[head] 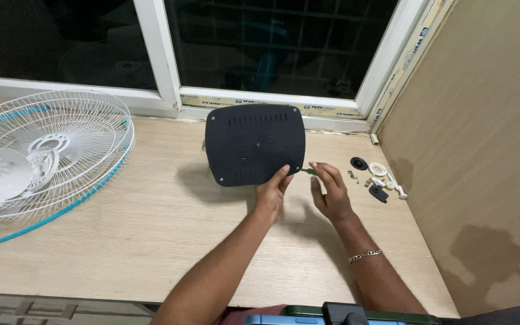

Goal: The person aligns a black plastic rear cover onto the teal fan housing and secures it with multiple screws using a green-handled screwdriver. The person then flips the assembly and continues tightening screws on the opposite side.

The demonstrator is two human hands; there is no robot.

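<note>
My left hand grips the lower right edge of a black, rounded-square plastic panel with slots and corner screw holes, holding it tilted upright above the wooden table. My right hand is just right of that corner, with its fingers closed on a small green tool whose tip points at the panel's lower right corner. A metal bracelet is on my right wrist.
White wire fan guards with a blue rim lie stacked at the table's left. Small loose parts — a black disc, white rings, screws, a black piece — sit at the right by the wall. A dark window runs along the back.
</note>
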